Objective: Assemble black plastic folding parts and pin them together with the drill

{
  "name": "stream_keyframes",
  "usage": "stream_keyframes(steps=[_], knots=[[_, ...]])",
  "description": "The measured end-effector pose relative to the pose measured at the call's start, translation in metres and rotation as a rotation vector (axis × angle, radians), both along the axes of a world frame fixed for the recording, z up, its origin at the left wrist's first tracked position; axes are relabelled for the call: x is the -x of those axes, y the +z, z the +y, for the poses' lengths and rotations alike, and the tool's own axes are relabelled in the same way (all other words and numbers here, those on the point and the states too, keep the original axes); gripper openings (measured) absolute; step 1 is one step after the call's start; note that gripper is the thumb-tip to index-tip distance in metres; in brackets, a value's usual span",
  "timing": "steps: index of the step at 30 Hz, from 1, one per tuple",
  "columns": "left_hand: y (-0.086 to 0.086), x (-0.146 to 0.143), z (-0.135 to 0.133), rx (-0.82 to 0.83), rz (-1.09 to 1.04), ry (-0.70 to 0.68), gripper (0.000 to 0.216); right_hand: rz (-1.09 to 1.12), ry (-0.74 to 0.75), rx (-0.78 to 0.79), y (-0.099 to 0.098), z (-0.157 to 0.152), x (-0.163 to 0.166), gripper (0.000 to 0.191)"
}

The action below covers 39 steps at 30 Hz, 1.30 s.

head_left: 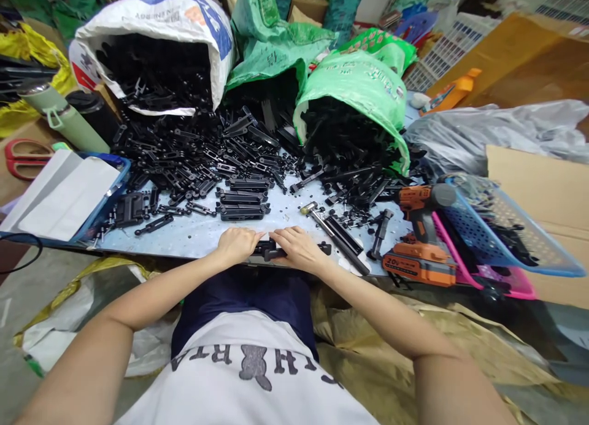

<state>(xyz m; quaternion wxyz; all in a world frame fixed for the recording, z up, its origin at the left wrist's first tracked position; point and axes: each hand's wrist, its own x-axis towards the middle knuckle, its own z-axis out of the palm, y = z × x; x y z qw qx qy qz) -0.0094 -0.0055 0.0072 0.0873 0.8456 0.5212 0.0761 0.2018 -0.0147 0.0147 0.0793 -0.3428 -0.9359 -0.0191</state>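
Fingers of our left hand (237, 246) and right hand (297, 247) curl closed around a black part (267, 252) at the near edge of the table (188, 236), though they hide exactly where they pinch. We judge this to be a fitting or aligning step, so the next move calls for steady, even pressure from both sides. The table leaves us some room to the left, but stacked parts (243, 207) on the far side and a hammer (339, 241) to the right limit us.

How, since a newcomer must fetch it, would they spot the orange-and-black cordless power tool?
Go to the right side of the pale-blue worktable, by the perforated blue plastic basket. Just left stands the tool, its orange casing and "20V" battery unlike the small black parts nearby.
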Motion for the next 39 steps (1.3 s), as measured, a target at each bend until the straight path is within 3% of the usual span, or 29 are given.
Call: stream_keyframes(steps=[4, 8, 10, 12, 15, 17, 19, 22, 25, 28, 32, 37, 39], knots=[[0.013, 0.019, -0.011, -0.113, -0.143, -0.215, 0.053, 0.019, -0.034, 0.073, 0.025, -0.015, -0.021, 0.062], [0.043, 0.023, -0.052, -0.106, -0.641, -0.554, 0.052, 0.413, 0.334, 0.252, 0.044, -0.046, -0.01, 0.063], [0.053, 0.014, -0.075, -0.062, -0.919, -0.604, 0.054, 0.73, 0.482, 0.345, 0.039, -0.062, 0.015, 0.059], [0.054, 0.001, -0.089, -0.105, -1.101, -0.53, 0.056, 1.092, 0.418, 0.342, 0.022, -0.071, 0.047, 0.058], [0.034, -0.009, -0.088, -0.378, -1.093, -0.425, 0.059, 1.459, 0.036, 0.255, -0.011, -0.064, 0.086, 0.051], [0.012, -0.005, -0.073, -0.592, -0.892, -0.398, 0.062, 1.401, -0.117, 0.23, -0.029, -0.041, 0.094, 0.042], [-0.011, 0.007, -0.052, -0.718, -0.625, -0.36, 0.059, 1.162, -0.179, 0.171, -0.04, -0.005, 0.086, 0.034], [-0.036, 0.027, -0.023, -0.621, -0.235, -0.37, 0.038, 0.808, -0.264, 0.05, -0.043, 0.067, 0.052, 0.024], [-0.048, 0.038, -0.003, -0.424, -0.025, -0.304, 0.028, 0.582, -0.411, -0.018, -0.035, 0.146, 0.018, 0.021], [-0.049, 0.041, 0.007, -0.375, -0.002, -0.233, 0.028, 0.388, -0.561, -0.04, -0.023, 0.217, 0.006, 0.025], [-0.034, 0.045, 0.022, -0.376, -0.033, -0.171, 0.034, 0.215, -0.65, -0.004, -0.012, 0.289, 0.027, 0.031], [-0.006, 0.074, 0.083, -0.351, 0.0, 0.218, 0.029, 0.148, -0.767, 0.065, -0.013, 0.333, 0.053, 0.034], [-0.001, 0.085, 0.117, -0.351, 0.066, 0.257, 0.031, 0.153, -0.774, 0.056, -0.014, 0.338, 0.049, 0.032]])
